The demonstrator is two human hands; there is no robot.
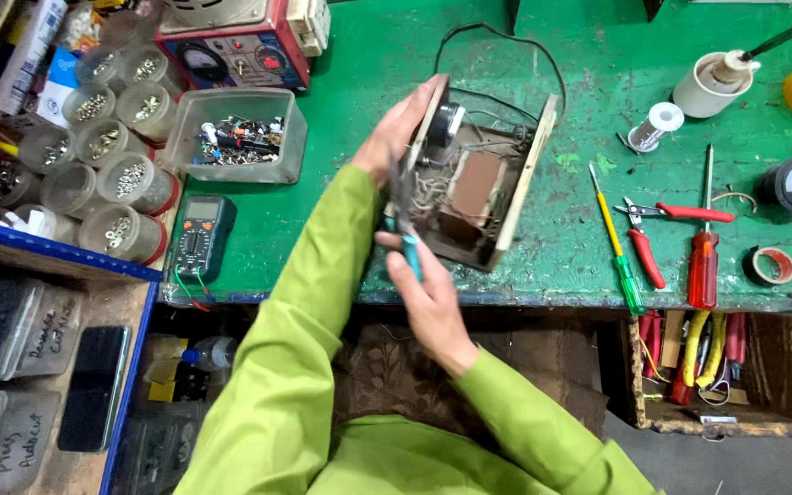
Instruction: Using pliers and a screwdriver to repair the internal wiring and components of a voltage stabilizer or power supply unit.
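Left hand: the left hand (394, 137) lies open and flat against the left wooden side of the open wooden unit (474, 179), steadying it, in the upper middle of the frame.
Right hand: the right hand (428, 293) is closed around the teal-handled pliers (405, 220), just below the unit; the tool's tips point up toward the wiring inside, blurred.
Unit: it stands tilted on the green table (359, 137), centre of the frame, with a brown transformer block and loose wires showing inside.
Right of the unit: a yellow-green screwdriver (618, 243), red-handled cutters (657, 229) and a red screwdriver (704, 243) lie side by side on the table.
Left of the unit: a clear plastic box of parts (236, 136), a black multimeter (202, 236) at the table's front edge, and round jars of screws (107, 147) at far left.
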